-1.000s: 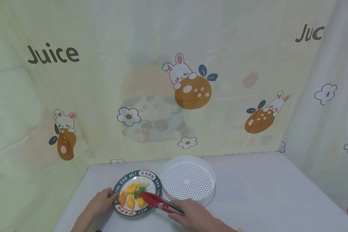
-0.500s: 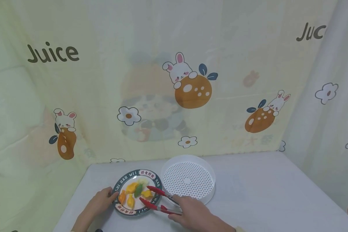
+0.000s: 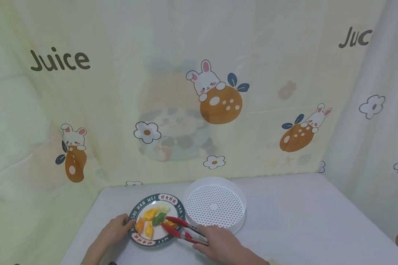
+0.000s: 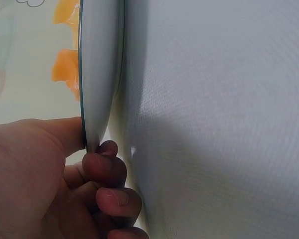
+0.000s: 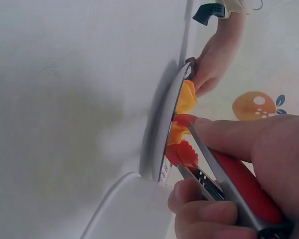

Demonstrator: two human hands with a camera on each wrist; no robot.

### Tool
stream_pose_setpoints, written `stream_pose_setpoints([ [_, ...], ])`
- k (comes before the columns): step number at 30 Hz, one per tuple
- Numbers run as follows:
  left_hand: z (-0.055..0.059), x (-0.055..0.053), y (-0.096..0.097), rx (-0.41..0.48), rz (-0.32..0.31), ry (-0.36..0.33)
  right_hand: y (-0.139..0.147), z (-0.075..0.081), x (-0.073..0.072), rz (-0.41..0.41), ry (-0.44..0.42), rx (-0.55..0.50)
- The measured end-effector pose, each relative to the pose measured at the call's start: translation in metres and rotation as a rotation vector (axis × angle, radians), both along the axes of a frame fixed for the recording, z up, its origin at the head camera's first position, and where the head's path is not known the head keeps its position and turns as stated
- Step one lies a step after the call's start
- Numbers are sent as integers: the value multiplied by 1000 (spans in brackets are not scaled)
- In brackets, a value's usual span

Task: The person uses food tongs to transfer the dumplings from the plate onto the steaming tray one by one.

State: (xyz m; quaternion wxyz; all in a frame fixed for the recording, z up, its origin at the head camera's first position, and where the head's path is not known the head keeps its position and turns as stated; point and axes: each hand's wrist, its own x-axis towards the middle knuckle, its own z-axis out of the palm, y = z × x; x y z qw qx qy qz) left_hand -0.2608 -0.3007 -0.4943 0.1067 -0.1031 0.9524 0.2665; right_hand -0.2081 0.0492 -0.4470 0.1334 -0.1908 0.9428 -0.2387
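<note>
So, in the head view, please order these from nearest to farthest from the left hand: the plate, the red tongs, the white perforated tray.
1. Plate, gripped at its left rim by the left hand.
2. Red tongs, over the plate's right side.
3. White perforated tray, right of the plate.

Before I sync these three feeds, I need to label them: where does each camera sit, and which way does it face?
Head: worn high, looks forward and down at the table; shows both hands, plate, white sieve tray.
Left wrist: at table level beside the left hand, which grips the plate's rim.
Right wrist: behind the right hand, which grips red tongs, facing the plate.
All three share the plate.
</note>
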Motion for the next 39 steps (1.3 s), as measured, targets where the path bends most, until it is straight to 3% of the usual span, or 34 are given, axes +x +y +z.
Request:
stream_pose_setpoints([
  [5, 1, 0, 0, 4, -1, -6, 3, 2, 1, 2, 2, -7],
  [14, 3, 1, 2, -1, -4, -8, 9, 22, 2, -21, 80, -42],
  [23, 4, 2, 3, -11, -4, -12, 22, 25, 2, -42, 115, -60],
  [39, 1, 5, 1, 2, -44, 58, 77, 19, -8, -243, 129, -6],
])
